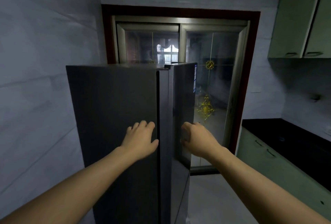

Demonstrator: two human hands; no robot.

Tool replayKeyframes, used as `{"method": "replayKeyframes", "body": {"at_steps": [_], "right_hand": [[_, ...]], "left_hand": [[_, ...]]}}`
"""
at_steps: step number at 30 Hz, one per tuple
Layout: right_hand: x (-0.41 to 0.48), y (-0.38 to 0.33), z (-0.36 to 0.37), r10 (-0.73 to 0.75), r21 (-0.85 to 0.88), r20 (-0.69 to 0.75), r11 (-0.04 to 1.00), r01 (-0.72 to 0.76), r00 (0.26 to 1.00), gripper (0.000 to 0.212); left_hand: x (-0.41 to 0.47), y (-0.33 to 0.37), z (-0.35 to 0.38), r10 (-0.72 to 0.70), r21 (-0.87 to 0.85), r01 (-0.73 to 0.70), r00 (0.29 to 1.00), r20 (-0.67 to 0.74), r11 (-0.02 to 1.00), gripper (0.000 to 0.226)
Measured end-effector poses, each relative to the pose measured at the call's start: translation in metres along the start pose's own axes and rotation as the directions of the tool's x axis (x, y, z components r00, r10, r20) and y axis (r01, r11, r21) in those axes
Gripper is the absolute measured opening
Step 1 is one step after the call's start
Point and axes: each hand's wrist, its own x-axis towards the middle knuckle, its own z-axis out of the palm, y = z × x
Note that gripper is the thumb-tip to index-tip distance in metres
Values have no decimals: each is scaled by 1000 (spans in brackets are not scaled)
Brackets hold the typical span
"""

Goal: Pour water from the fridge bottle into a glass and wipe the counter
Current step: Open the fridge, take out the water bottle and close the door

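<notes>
A tall dark grey two-door fridge (114, 116) stands in front of me. My left hand (141, 138) lies flat on the left door, fingers apart, next to the gap between the doors. The right door (184, 102) stands swung out a little, and my right hand (196, 138) is curled around its edge. The fridge's inside is hidden. No bottle, glass or cloth is in view.
A black counter (290, 139) over pale green cabinets runs along the right wall, with green wall cupboards (300, 26) above. Behind the fridge is a glass sliding door (213, 89) in a red-brown frame. A tiled wall is close on the left. Light floor lies to the right of the fridge.
</notes>
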Motion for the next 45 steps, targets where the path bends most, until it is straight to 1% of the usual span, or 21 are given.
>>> {"method": "replayKeyframes", "body": {"at_steps": [2, 4, 5, 7, 10, 12, 14, 16, 18, 20, 21, 25, 27, 33, 38, 42, 45], "right_hand": [[15, 0, 2, -35, 34, -65, 999, 37, 997, 34], [30, 0, 5, -81, 59, -166, 994, 92, 983, 34], [39, 2, 8, -126, 45, -226, 989, 140, 966, 34], [54, 6, 11, -270, -59, -325, 962, 265, 906, 34], [82, 16, 17, -492, -248, -399, 870, 425, 773, 34], [99, 23, 21, -606, -345, -415, 795, 499, 679, 35], [116, 30, 25, -696, -419, -385, 717, 557, 606, 38], [129, 33, 29, -750, -461, -344, 659, 595, 565, 39], [139, 35, 34, -781, -479, -314, 622, 620, 540, 38], [145, 33, 39, -797, -511, -281, 595, 620, 534, 36], [147, 30, 42, -797, -526, -266, 591, 612, 542, 37], [152, 17, 53, -751, -565, -230, 621, 543, 619, 42], [153, 12, 57, -730, -581, -237, 635, 509, 641, 41], [155, 7, 65, -692, -612, -289, 665, 428, 661, 40], [152, 3, 67, -665, -622, -311, 683, 384, 679, 41], [149, 2, 67, -645, -636, -301, 685, 355, 703, 36], [147, -2, 67, -635, -644, -316, 689, 332, 704, 33]], "left_hand": [[15, -7, 8, 27, -42, -30, 997, -76, 999, 53], [30, -13, 15, 37, -80, -49, 989, -142, 996, 57], [38, -16, 18, 35, -90, -50, 985, -167, 995, 60], [51, -19, 23, 28, -83, -46, 977, -210, 995, 65], [71, -22, 31, 10, -48, -23, 966, -258, 999, 72], [85, -25, 34, 16, -2, -17, 959, -284, 1000, 78], [101, -29, 37, 48, 63, -29, 944, -328, 998, 83], [113, -35, 39, 79, 106, -43, 928, -364, 993, 87], [123, -39, 42, 105, 154, -48, 916, -387, 987, 86], [130, -43, 43, 138, 207, -58, 906, -399, 977, 82], [133, -46, 44, 160, 225, -72, 900, -406, 972, 82], [146, -58, 46, 265, 264, -154, 846, -463, 952, 81], [152, -64, 47, 307, 274, -189, 809, -501, 943, 81], [163, -71, 53, 374, 265, -266, 718, -587, 927, 76], [168, -76, 58, 383, 259, -282, 694, -609, 924, 78], [169, -78, 58, 379, 248, -287, 685, -622, 925, 75], [170, -79, 58, 379, 235, -298, 679, -629, 925, 72]]}}
